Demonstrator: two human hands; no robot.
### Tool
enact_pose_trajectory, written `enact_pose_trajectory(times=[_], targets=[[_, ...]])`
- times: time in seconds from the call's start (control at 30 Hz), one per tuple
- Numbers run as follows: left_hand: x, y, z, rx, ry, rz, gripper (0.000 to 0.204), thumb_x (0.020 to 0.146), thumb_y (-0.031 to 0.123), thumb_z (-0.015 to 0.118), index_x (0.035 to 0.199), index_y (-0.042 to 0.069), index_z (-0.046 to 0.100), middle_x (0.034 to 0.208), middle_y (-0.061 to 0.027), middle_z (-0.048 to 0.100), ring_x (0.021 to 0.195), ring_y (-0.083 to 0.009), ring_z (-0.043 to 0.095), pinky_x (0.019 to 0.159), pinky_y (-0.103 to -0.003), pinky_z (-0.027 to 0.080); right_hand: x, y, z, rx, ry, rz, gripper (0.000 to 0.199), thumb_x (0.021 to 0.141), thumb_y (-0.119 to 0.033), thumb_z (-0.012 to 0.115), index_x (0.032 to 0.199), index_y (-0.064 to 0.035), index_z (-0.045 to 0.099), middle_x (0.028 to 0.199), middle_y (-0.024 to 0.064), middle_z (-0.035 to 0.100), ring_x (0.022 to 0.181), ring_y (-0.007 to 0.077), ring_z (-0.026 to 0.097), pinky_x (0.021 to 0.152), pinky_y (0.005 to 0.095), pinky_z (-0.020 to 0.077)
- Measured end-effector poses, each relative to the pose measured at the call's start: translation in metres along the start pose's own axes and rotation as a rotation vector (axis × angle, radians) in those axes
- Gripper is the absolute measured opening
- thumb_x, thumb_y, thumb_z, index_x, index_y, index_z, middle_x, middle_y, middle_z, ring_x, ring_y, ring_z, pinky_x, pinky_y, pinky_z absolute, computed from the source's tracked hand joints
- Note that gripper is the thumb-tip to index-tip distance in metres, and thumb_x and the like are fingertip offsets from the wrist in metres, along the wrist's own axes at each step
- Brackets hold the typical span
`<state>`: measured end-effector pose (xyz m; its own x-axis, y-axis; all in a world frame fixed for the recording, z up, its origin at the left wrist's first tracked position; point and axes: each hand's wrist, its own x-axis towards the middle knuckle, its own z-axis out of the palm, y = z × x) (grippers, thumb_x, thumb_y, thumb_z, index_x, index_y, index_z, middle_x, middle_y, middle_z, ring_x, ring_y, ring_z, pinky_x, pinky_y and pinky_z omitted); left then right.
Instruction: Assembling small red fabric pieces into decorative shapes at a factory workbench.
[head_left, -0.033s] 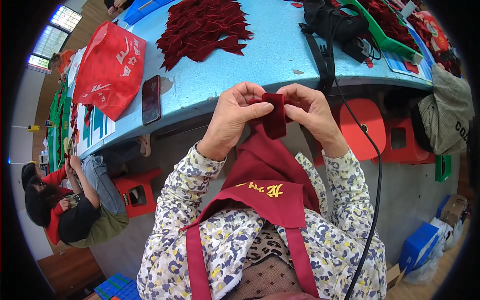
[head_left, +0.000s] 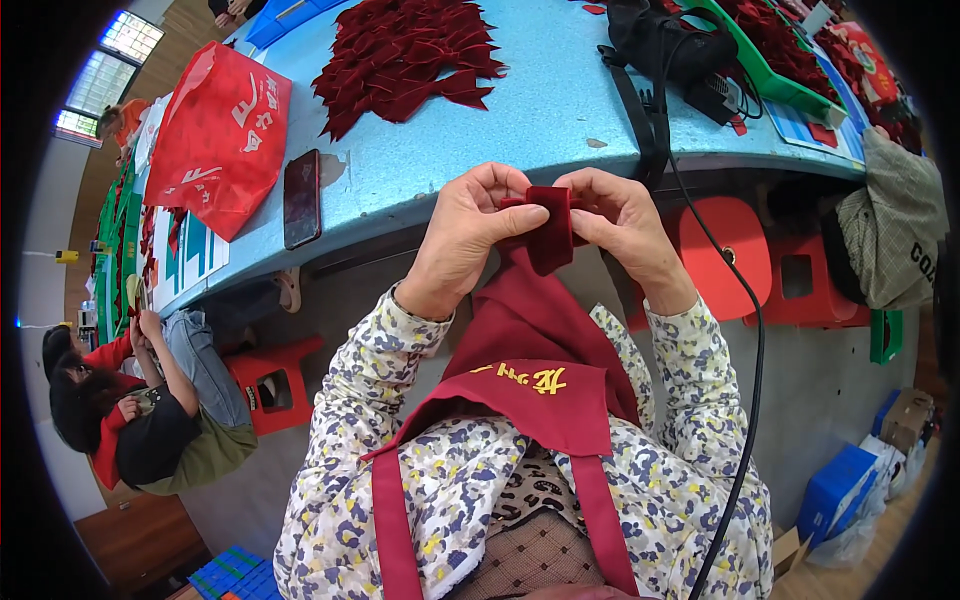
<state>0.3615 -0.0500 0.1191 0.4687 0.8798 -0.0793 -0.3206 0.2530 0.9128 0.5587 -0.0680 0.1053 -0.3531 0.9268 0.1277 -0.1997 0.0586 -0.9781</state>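
Note:
Both hands hold a small dark red velvet piece [head_left: 552, 228] just below the edge of the blue table [head_left: 560, 110]. My left hand [head_left: 470, 235] pinches its left side with thumb and fingers. My right hand [head_left: 620, 228] grips its right side. The piece hangs over my dark red apron [head_left: 530, 340] with yellow lettering. A heap of similar dark red velvet bows [head_left: 400, 55] lies on the table beyond my hands.
A dark phone [head_left: 302, 198] and a red bag [head_left: 220, 135] lie at the table's left. A black strap and cable [head_left: 650, 110] trail off the table edge. Red stools [head_left: 740, 250] stand underneath. A seated person [head_left: 150, 420] is at lower left.

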Motion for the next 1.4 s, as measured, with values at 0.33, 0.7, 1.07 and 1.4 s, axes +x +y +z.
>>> enact_pose_trajectory(times=[0.33,0.7,1.07,1.4], targets=[[0.002,-0.002,-0.019,0.113,0.015,0.001,0.021,0.075,0.002,0.071,0.088,0.004,0.055,0.082,-0.0012,0.060,0.073,-0.0070,0.057,0.069,-0.019,0.047,0.013,0.024,0.006,0.060,-0.026,0.082,0.024,0.081,-0.008,0.064,0.103,0.0005,0.059,0.091,0.0012,0.063,0.080,0.0057,0.059,0.072,0.0198,0.0484],[-0.002,-0.002,-0.049,0.132,0.042,0.003,0.022,0.073,0.001,0.073,0.085,0.004,0.055,0.079,-0.0001,0.058,0.070,-0.0060,0.056,0.066,-0.019,0.046,0.031,0.041,0.031,0.083,0.020,0.077,0.022,0.080,-0.005,0.067,0.100,0.0007,0.060,0.091,0.0015,0.062,0.081,0.0061,0.059,0.073,0.0200,0.0485],[0.000,-0.012,-0.069,0.139,0.009,-0.032,0.024,0.073,0.001,0.073,0.086,0.004,0.054,0.081,-0.0007,0.058,0.071,-0.0063,0.056,0.065,-0.019,0.046,0.041,0.066,0.034,0.066,0.005,0.087,0.018,0.080,-0.005,0.067,0.096,-0.0005,0.060,0.089,0.0001,0.061,0.081,0.0056,0.057,0.073,0.0192,0.0472],[0.003,-0.016,-0.068,0.073,0.043,-0.046,0.025,0.073,0.002,0.073,0.088,0.004,0.053,0.083,-0.0025,0.059,0.074,-0.0075,0.057,0.066,-0.019,0.047,0.044,0.079,0.034,0.178,0.068,0.037,0.019,0.080,-0.007,0.068,0.096,-0.0014,0.060,0.090,0.0001,0.061,0.081,0.0059,0.057,0.073,0.0194,0.0470]])
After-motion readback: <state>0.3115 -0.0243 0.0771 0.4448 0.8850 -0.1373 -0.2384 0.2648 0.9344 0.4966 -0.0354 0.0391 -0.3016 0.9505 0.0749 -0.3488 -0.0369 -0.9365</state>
